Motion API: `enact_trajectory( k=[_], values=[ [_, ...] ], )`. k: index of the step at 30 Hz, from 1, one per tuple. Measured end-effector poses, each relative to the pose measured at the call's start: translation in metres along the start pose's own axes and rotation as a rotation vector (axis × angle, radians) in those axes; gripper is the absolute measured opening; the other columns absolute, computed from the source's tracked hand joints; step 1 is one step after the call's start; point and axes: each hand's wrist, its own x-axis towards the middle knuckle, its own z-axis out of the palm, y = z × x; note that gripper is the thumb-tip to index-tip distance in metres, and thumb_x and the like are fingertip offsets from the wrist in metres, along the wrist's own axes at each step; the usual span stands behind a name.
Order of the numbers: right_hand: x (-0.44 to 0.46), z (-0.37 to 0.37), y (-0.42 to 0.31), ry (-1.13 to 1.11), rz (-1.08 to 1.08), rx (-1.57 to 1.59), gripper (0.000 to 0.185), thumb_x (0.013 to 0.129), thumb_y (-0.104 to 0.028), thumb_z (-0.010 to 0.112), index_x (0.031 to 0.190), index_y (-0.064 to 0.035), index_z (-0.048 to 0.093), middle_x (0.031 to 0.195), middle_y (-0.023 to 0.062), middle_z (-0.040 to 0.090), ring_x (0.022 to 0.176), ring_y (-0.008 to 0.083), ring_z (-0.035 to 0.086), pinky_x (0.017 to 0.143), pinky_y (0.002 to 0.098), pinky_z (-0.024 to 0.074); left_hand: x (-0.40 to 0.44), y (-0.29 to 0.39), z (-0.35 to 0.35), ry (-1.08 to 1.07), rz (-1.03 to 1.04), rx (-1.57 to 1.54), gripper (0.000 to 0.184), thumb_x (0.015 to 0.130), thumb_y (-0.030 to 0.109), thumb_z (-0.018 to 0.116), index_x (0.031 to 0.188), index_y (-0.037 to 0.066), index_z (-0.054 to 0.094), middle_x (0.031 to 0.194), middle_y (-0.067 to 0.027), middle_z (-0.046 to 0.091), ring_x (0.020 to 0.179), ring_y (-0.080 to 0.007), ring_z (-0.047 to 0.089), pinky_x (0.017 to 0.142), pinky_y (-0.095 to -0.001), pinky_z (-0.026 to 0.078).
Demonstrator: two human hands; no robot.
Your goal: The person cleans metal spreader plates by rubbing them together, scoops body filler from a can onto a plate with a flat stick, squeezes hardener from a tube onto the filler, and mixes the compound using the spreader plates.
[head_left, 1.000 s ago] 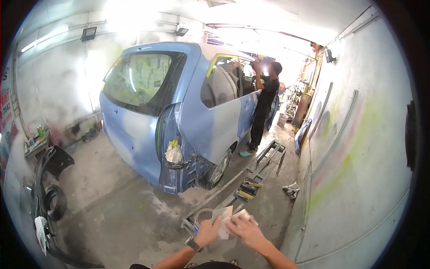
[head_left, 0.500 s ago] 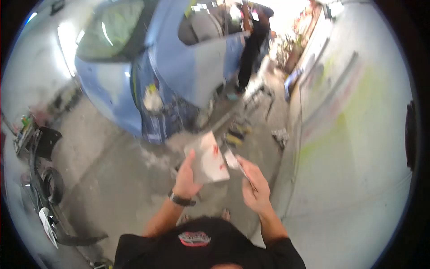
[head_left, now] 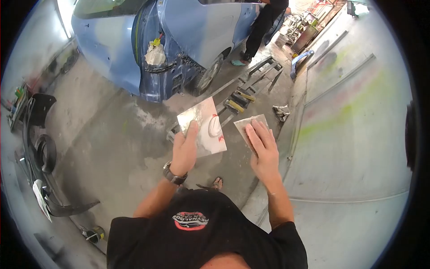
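My left hand [head_left: 184, 152] grips a flat white mixing board [head_left: 204, 140], thumb on top and the other fingers hidden beneath it. A whitish blob of filler paste [head_left: 215, 127] lies on the board's right half, with red streaks beside it. My right hand [head_left: 265, 154] holds a thin, flat, greyish-beige spreader [head_left: 242, 126], fingers laid along its face and the thumb out of sight. A small gap separates the spreader from the board's right edge. Both hands are in front of my chest, above the concrete floor.
A blue car [head_left: 197, 31] with pale patches and its rear corner stripped stands ahead. Beside it is another person's dark-trousered leg [head_left: 256, 38]. A metal stand [head_left: 264, 74] and yellow-edged blocks [head_left: 236, 104] lie beyond the board. Black car parts [head_left: 45, 152] line the left; a paint-marked wall [head_left: 349, 148] rises right.
The spreader has turned from nearly edge-on to showing its broad face, with my right fingers now flat along it. Paste now sits by the red streaks. The view has tilted downward.
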Motion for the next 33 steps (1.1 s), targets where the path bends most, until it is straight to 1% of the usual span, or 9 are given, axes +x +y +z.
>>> enact_trajectory(
  k=[3,6,11,15,21,24,27,30,33],
  values=[
    [-0.019,0.028,-0.03,-0.22,-0.145,-0.05,0.055,0.083,-0.011,0.062,0.138,-0.0119,0.058,0.141,0.0174,0.053,0.131,0.0393,0.05,0.108,0.0613,0.0355,-0.005,0.004,0.015,0.062,0.179,0.123,0.037,0.108,0.028,0.051,0.085,0.003,0.067,0.072,0.0107,0.051,0.065,-0.0013,0.036,0.053,-0.0237,0.029],
    [-0.004,-0.004,-0.033,-0.152,-0.147,-0.201,0.058,0.084,-0.012,0.061,0.141,-0.0115,0.055,0.141,0.0187,0.052,0.131,0.0402,0.049,0.112,0.0605,0.031,-0.007,0.005,0.015,0.109,0.155,0.13,0.038,0.107,0.028,0.052,0.081,0.004,0.064,0.071,0.0097,0.051,0.066,-0.0013,0.038,0.054,-0.024,0.031],
    [-0.01,0.014,-0.044,-0.251,-0.231,-0.243,0.046,0.089,-0.014,0.06,0.135,-0.013,0.061,0.14,0.0149,0.056,0.13,0.0367,0.053,0.109,0.0547,0.0362,-0.011,-0.007,-0.001,-0.002,0.078,0.278,0.038,0.107,0.029,0.053,0.086,-0.001,0.064,0.073,0.0087,0.052,0.069,-0.0023,0.04,0.055,-0.026,0.034],
    [0.003,-0.012,-0.041,-0.036,-0.095,-0.22,0.063,0.08,-0.015,0.064,0.142,-0.0104,0.054,0.145,0.0191,0.049,0.135,0.0388,0.047,0.112,0.0656,0.0296,-0.014,0.004,0.003,-0.041,0.138,0.375,0.038,0.107,0.028,0.052,0.088,-0.003,0.063,0.073,0.0085,0.053,0.07,-0.0033,0.042,0.057,-0.0284,0.036],
    [0.003,-0.018,-0.031,-0.331,-0.14,0.029,0.059,0.082,-0.007,0.066,0.14,-0.0123,0.057,0.144,0.0154,0.052,0.136,0.0367,0.048,0.11,0.0628,0.0347,-0.015,0.009,0.01,-0.049,0.126,0.419,0.039,0.107,0.03,0.051,0.092,-0.002,0.067,0.079,0.0049,0.059,0.077,-0.0034,0.047,0.066,-0.0255,0.043],
    [0.007,-0.013,-0.022,-0.172,0.12,0.631,0.066,0.08,-0.001,0.065,0.144,-0.0135,0.053,0.147,0.0152,0.05,0.139,0.0365,0.044,0.111,0.0593,0.0372,-0.004,-0.012,-0.002,-0.069,-0.099,0.117,0.033,0.107,0.028,0.052,0.1,0.001,0.068,0.088,0.0028,0.063,0.082,-0.0038,0.052,0.072,-0.026,0.046],
    [-0.006,0.021,-0.025,-0.126,0.123,0.591,0.06,0.083,0.015,0.055,0.139,-0.0074,0.058,0.139,0.0192,0.056,0.129,0.0377,0.055,0.109,0.0432,0.043,-0.009,0.003,0.02,-0.014,-0.16,-0.243,0.028,0.107,0.026,0.053,0.109,0.002,0.067,0.096,0.0014,0.066,0.084,-0.0043,0.057,0.073,-0.0276,0.049],
    [-0.05,0.043,-0.001,-0.192,0.005,0.144,0.062,0.081,0.016,0.053,0.139,-0.0061,0.058,0.141,0.02,0.054,0.128,0.0375,0.055,0.107,0.04,0.0443,-0.004,-0.016,0.004,-0.053,-0.081,-0.293,0.029,0.106,0.024,0.054,0.12,0.0,0.063,0.109,-0.0034,0.068,0.092,-0.0095,0.064,0.078,-0.0306,0.054],
    [-0.074,0.037,0.017,-0.279,0.014,0.148,0.051,0.089,0.01,0.055,0.137,-0.0058,0.059,0.133,0.0175,0.061,0.124,0.0296,0.06,0.104,0.0358,0.0459,-0.004,0.004,0.011,-0.062,-0.25,-0.421,0.031,0.106,0.023,0.053,0.123,-0.001,0.061,0.113,-0.0069,0.069,0.098,-0.0155,0.068,0.086,-0.034,0.056]
  ],
)
